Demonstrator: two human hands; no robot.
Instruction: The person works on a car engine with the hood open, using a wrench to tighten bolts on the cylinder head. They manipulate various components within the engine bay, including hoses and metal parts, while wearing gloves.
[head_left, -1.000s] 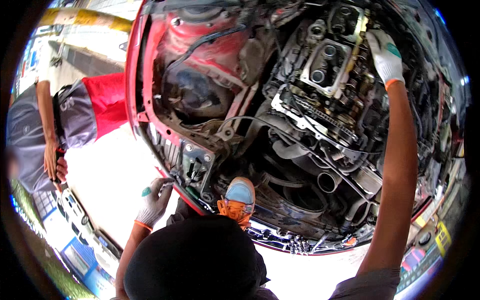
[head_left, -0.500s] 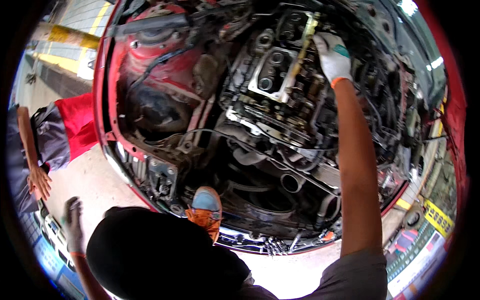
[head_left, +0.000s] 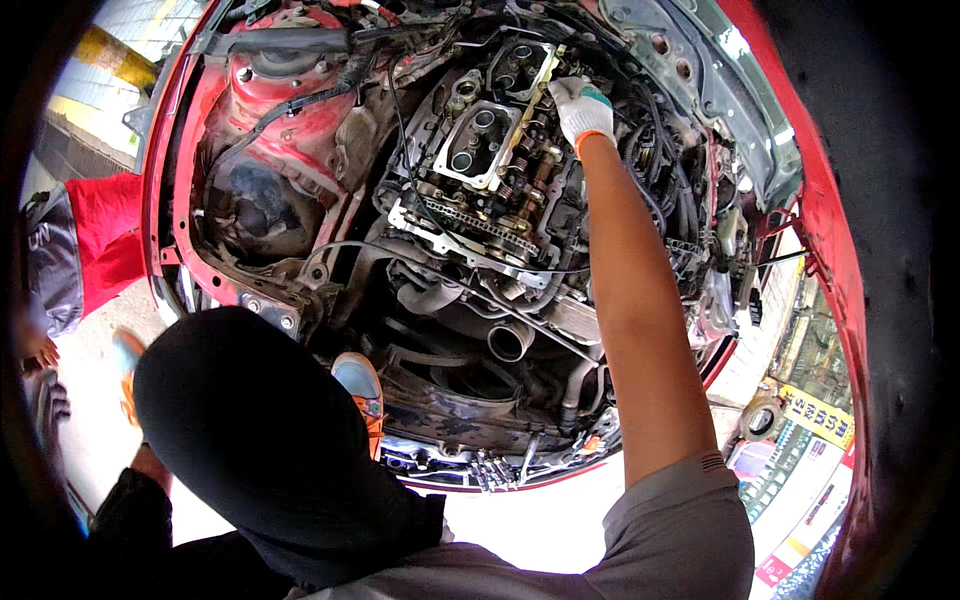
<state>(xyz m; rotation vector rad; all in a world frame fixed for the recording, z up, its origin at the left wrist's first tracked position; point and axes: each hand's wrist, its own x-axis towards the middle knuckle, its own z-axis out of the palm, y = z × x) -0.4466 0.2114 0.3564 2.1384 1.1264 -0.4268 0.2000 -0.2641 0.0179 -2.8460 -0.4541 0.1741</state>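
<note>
My right hand (head_left: 582,112), in a white work glove with green on it and an orange cuff, reaches to the far end of an opened car engine (head_left: 500,170). Its fingers are curled together beside the exposed camshafts (head_left: 530,175); anything between them is hidden. A timing chain (head_left: 480,222) runs across the engine's near end. Left of the shafts, metal-rimmed openings (head_left: 468,145) show round holes. A greyish glove-like shape (head_left: 48,400) at the dim left rim seems to be my left hand, away from the engine; its fingers are too unclear to read.
My black-clad knee (head_left: 240,390) fills the lower left, with a shoe (head_left: 362,390) on the car's front edge. Several metal tools (head_left: 493,470) lie along that edge. A cable (head_left: 400,250) crosses the engine bay. Another person in red and grey (head_left: 100,240) stands at left.
The whole view has shifted, moving the engine leftward in the picture. My right hand stays at the engine's far end. My left hand has gone out toward the left rim.
</note>
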